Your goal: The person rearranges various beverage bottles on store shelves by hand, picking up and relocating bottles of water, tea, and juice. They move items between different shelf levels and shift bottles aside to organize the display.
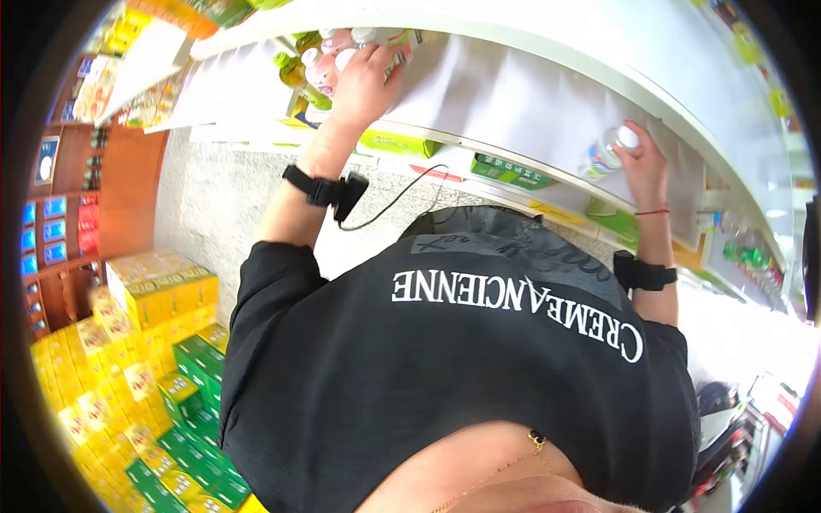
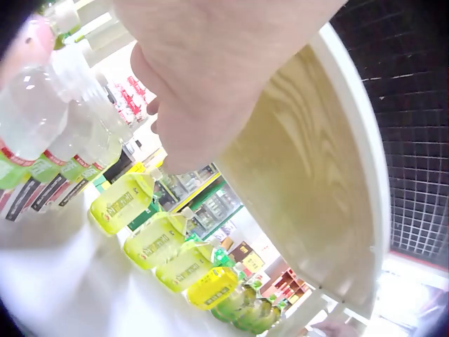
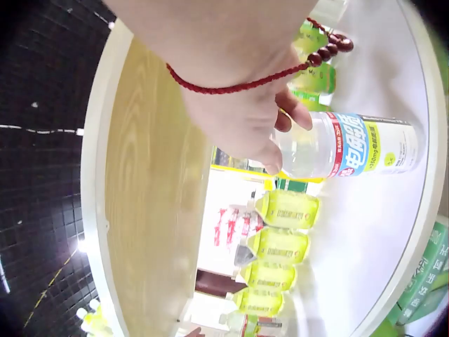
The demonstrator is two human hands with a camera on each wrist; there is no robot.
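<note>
Clearly, both hands are out over a white shelf (image 1: 479, 85), each among or near drinks bottles. The right hand (image 1: 646, 167), with a red cord bracelet (image 3: 238, 88) at its wrist, has its fingers and thumb bent round the white-capped top of a clear bottle (image 3: 358, 147). That bottle is near the front edge of the shelf, its body lined up with the row of yellow-green bottles (image 3: 280, 246) beside it, and its label carries blue lettering with a red band. Its base shows over the white surface, though whether the two touch I cannot tell. The left hand (image 1: 366, 90) is well apart from the right, at a group of pink-tinted bottles (image 1: 318, 73) with white caps; its fingers lie over the caps, partly bent, but the palm hides their tips in the left wrist view, so I cannot tell how far it is open or whether it has hold of one. Just beside that group is a bottle with a green cap (image 1: 292, 70). Below the shelf edge, between the two arms, lies a green box (image 1: 510, 171). Yellow cartons (image 1: 171, 291) are stacked on the person's left.
</note>
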